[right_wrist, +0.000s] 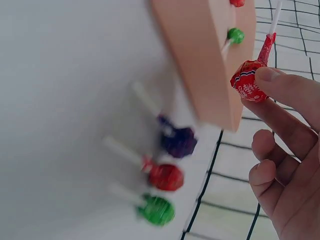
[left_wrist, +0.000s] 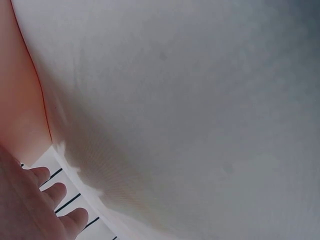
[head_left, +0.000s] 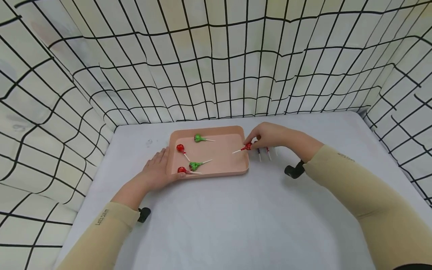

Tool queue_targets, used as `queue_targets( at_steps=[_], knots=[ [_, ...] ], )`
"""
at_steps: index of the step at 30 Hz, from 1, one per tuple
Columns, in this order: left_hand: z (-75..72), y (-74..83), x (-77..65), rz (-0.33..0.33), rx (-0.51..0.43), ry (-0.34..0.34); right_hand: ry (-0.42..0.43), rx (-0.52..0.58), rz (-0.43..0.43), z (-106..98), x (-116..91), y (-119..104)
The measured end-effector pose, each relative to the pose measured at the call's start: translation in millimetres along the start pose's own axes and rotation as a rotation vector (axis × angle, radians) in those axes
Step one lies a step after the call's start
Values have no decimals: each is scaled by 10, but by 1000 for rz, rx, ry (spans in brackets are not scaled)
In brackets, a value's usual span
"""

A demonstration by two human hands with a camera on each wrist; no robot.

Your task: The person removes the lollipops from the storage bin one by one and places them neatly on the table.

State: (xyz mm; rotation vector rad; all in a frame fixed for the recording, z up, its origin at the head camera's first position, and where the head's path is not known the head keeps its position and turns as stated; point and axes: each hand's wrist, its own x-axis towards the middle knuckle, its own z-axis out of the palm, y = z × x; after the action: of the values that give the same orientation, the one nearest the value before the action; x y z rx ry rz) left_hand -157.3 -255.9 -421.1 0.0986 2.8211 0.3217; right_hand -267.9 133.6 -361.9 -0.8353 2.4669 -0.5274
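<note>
My right hand (head_left: 270, 135) pinches a red-wrapped lollipop (right_wrist: 248, 82) by its candy head, above the right edge of the pink tray (head_left: 219, 150); its white stick points left in the head view. Along the tray's left edge lies my left hand (head_left: 156, 170), fingers straight, thumb at the front corner. Inside the tray are two green lollipops (head_left: 197, 138) and two red lollipops (head_left: 180, 148), toward the left half. On the table right of the tray lie a dark purple lollipop (right_wrist: 177, 141), a red lollipop (right_wrist: 166, 177) and a green lollipop (right_wrist: 157, 210), partly hidden by my right hand in the head view.
A white cloth (head_left: 216, 217) covers the table. Black wire grid panels (head_left: 229, 63) with pale backing stand behind the table and along both sides. A black device (head_left: 294, 170) sits at my right wrist, another black device (head_left: 144, 215) at my left.
</note>
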Motion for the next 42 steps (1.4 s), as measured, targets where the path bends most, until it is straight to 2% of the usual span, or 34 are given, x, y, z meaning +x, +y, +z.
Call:
queue_targets(
  at_steps=[8, 13, 25, 29, 35, 42],
  knots=[
    [4, 2, 20, -6, 6, -6, 1, -74, 39, -45, -380, 421],
    [-2, -16, 13, -9, 10, -9, -19, -104, 48, -69, -539, 601],
    [16, -41, 32, -12, -8, -9, -182, -65, 194, -23, -602, 830],
    [1, -33, 22, -13, -10, -20, -206, -51, 217, -10, -607, 859],
    [-45, 6, 2, -14, -12, -28, -174, -34, 202, 2, -639, 911],
    [-47, 40, -8, -14, -14, -25, -99, -1, 183, -37, -744, 975]
  ],
)
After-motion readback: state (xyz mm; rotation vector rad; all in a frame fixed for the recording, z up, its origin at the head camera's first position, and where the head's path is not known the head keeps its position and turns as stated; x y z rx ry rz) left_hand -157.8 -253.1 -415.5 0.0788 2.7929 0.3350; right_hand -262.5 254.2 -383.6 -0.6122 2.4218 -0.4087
